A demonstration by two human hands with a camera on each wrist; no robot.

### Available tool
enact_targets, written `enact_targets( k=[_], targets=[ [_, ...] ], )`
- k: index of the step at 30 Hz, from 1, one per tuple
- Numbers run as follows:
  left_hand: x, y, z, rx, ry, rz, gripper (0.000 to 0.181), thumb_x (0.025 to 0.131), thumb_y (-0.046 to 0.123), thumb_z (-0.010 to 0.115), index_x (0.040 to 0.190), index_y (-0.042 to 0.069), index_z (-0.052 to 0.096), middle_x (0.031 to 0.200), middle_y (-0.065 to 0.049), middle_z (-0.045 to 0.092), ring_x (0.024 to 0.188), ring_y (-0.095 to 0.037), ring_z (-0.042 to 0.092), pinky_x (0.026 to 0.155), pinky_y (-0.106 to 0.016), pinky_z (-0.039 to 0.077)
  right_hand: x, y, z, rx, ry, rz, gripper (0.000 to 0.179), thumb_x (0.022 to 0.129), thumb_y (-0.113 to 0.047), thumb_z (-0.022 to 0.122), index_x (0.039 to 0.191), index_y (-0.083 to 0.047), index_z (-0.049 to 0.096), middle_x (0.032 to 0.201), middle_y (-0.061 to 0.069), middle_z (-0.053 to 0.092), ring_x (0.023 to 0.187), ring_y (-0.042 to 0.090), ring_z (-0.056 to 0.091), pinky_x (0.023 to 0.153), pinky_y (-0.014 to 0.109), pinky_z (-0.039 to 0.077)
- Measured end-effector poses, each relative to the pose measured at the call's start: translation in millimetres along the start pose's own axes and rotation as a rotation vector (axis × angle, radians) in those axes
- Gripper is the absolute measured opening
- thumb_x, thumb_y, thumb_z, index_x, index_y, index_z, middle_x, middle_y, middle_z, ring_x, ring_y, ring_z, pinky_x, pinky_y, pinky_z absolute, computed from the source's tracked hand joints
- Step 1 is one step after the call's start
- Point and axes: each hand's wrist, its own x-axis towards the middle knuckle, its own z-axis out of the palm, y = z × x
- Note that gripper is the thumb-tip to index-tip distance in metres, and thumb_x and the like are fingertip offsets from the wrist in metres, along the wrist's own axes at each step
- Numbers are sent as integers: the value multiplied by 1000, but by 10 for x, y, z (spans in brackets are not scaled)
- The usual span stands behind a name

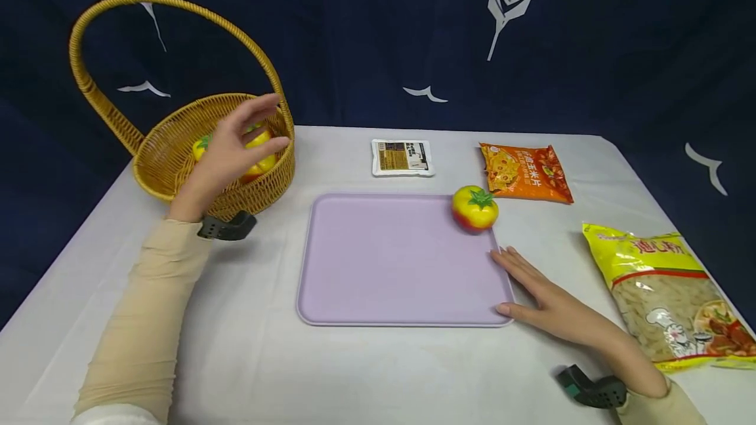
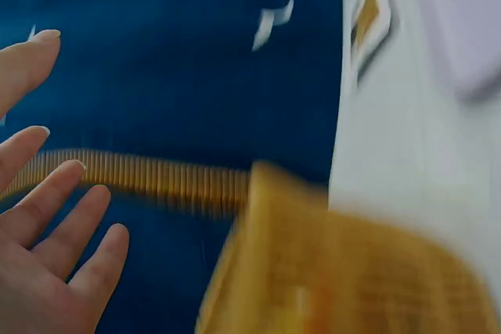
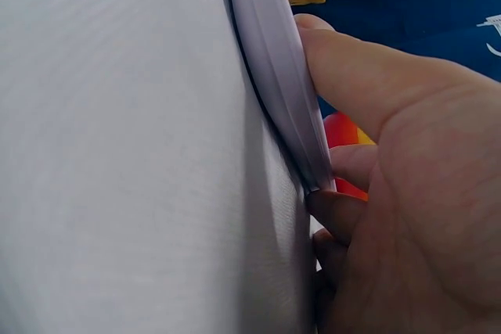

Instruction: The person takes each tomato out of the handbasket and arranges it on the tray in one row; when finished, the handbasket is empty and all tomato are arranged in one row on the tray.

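Head cam: yellow fruits in basket, partly behind L grip.

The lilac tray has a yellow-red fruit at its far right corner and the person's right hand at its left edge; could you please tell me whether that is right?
Not quite: the right hand is at the right edge of the lilac tray, as the head view shows. The yellow-red fruit is indeed at its far right corner.

Fruit partly hidden behind left grip, yellow bag cropped at right edge
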Motion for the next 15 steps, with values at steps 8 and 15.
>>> enact_targets(
  k=[8,15],
  targets=[
    [-266,-409,-510,-49,44,-295,58,92,24,62,143,14,37,140,-12,38,126,-25,37,96,-23,37,-3,11,-2,7,1,-2,76,88,-28,67,149,-17,24,152,21,12,137,39,7,102,62,12],
    [-226,-436,-554,-31,-89,-422,69,89,32,64,147,17,30,142,-13,34,125,-27,38,99,-32,37,7,9,-1,4,-2,4,76,87,-29,67,149,-18,24,152,20,12,137,39,6,100,64,13]
  ],
)
